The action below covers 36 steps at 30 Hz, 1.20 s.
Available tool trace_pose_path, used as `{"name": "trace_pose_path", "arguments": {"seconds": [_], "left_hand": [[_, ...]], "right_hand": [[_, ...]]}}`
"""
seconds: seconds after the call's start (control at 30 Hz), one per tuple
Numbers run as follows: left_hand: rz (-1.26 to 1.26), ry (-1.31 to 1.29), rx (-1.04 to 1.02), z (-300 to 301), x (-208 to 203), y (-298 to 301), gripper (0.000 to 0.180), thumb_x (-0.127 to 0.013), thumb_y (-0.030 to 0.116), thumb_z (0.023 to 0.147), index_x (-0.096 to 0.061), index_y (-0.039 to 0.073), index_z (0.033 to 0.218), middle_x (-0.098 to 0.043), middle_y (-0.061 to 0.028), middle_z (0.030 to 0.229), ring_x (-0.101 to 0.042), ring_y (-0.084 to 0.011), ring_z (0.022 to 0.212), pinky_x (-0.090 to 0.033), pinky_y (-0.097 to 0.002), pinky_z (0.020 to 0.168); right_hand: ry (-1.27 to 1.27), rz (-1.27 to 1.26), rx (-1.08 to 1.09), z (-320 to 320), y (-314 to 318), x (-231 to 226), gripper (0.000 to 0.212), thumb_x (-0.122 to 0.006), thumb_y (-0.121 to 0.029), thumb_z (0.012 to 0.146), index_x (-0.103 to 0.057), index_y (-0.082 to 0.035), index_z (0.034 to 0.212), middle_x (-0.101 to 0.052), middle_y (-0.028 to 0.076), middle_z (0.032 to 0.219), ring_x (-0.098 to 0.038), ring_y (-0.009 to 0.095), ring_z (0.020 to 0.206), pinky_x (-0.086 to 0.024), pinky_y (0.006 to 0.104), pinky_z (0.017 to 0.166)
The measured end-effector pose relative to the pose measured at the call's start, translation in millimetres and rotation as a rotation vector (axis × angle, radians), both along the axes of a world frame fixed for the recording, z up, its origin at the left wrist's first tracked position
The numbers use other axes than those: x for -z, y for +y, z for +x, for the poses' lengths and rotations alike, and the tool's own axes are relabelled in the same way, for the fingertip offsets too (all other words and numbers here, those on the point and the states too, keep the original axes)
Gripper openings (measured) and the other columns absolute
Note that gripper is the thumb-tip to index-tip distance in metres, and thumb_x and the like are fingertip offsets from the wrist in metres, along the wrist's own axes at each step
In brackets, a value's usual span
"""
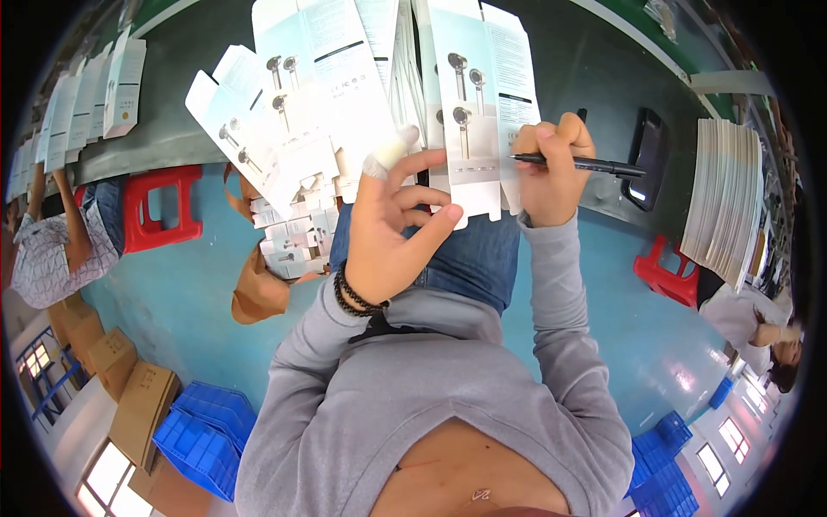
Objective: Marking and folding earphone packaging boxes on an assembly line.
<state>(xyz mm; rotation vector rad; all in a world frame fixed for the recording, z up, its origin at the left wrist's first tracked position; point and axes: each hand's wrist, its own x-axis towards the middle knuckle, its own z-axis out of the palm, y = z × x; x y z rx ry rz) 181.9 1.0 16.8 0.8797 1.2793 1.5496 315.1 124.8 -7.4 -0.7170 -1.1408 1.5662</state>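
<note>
A flat, unfolded printed carton (474, 95) with pictures of earphones lies in front of me. My left hand (401, 215) grips its lower left edge, thumb over the bottom corner and other fingers at its side. A pale cover sits on one outstretched finger of that hand. In my right hand (556, 168) is a black marker pen (607, 166), held closed between thumb and fingers, its tip over the carton's right panel. More flat cartons (332, 82) fan out on the left, beside my left hand.
A black phone-like device (644, 159) lies on the dark table (603, 86), right of my pen. Stacked flat cartons (724, 198) stand at far right, others (121, 86) at far left. Red stools (164, 209), blue crates (202, 439) and cardboard boxes (142, 405) surround me. People sit on both sides.
</note>
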Motion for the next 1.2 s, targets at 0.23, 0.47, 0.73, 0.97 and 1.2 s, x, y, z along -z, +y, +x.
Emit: {"name": "trace_pose_path", "arguments": {"seconds": [0.23, 0.47, 0.73, 0.97, 1.2], "left_hand": [[0.077, -0.152, -0.150, -22.4, -9.3, -4.2, 0.075, -0.057, -0.007, 0.079, -0.011, 0.002, 0.138, -0.055, -0.0187, 0.112, -0.059, -0.0161, 0.088, -0.050, -0.0248, 0.069], [-0.021, 0.241, -0.385, -93.7, -15.5, -19.2, 0.066, -0.055, -0.005, 0.080, -0.022, 0.002, 0.137, -0.059, -0.0151, 0.112, -0.052, -0.0051, 0.068, -0.044, -0.0173, 0.056], [-0.037, 0.724, -0.429, -82.6, -7.2, -11.1, 0.055, -0.059, -0.002, 0.079, -0.033, -0.004, 0.127, -0.053, -0.0190, 0.118, -0.046, -0.0047, 0.072, -0.042, -0.0150, 0.057], [-0.106, 0.435, 0.091, -33.6, 3.3, -11.5, 0.051, -0.063, 0.005, 0.076, -0.044, -0.001, 0.123, -0.063, -0.0124, 0.104, -0.051, -0.0041, 0.056, -0.034, -0.0176, 0.047], [-0.138, 0.372, 0.114, -20.4, 7.5, -6.1, 0.051, -0.062, 0.006, 0.077, -0.042, -0.001, 0.124, -0.059, -0.0138, 0.113, -0.053, -0.0054, 0.059, -0.035, -0.0176, 0.046]], "right_hand": [[0.150, 0.105, 0.356, 3.5, 1.1, -38.2, 0.031, -0.051, -0.026, 0.090, -0.031, -0.009, 0.073, -0.051, 0.010, 0.060, -0.045, 0.012, 0.054, -0.041, 0.0242, 0.053], [-0.342, 0.383, 0.061, -10.7, -11.2, 0.6, 0.023, -0.056, 0.002, 0.078, -0.039, -0.004, 0.063, -0.053, 0.005, 0.058, -0.047, 0.007, 0.050, -0.042, 0.0221, 0.048], [-0.606, 0.400, -0.113, -17.9, -11.6, 6.0, 0.027, -0.063, -0.002, 0.074, -0.042, -0.003, 0.056, -0.049, 0.000, 0.051, -0.041, 0.004, 0.048, -0.034, 0.0210, 0.044], [-0.652, 0.470, -0.114, -21.1, -14.1, 9.6, 0.026, -0.065, -0.004, 0.073, -0.044, -0.003, 0.057, -0.048, 0.000, 0.049, -0.040, 0.003, 0.046, -0.033, 0.0208, 0.043], [-0.624, 0.480, -0.087, -15.6, -12.1, 11.9, 0.026, -0.063, -0.001, 0.074, -0.042, -0.003, 0.058, -0.051, 0.001, 0.051, -0.043, 0.004, 0.048, -0.035, 0.0205, 0.044]]}}
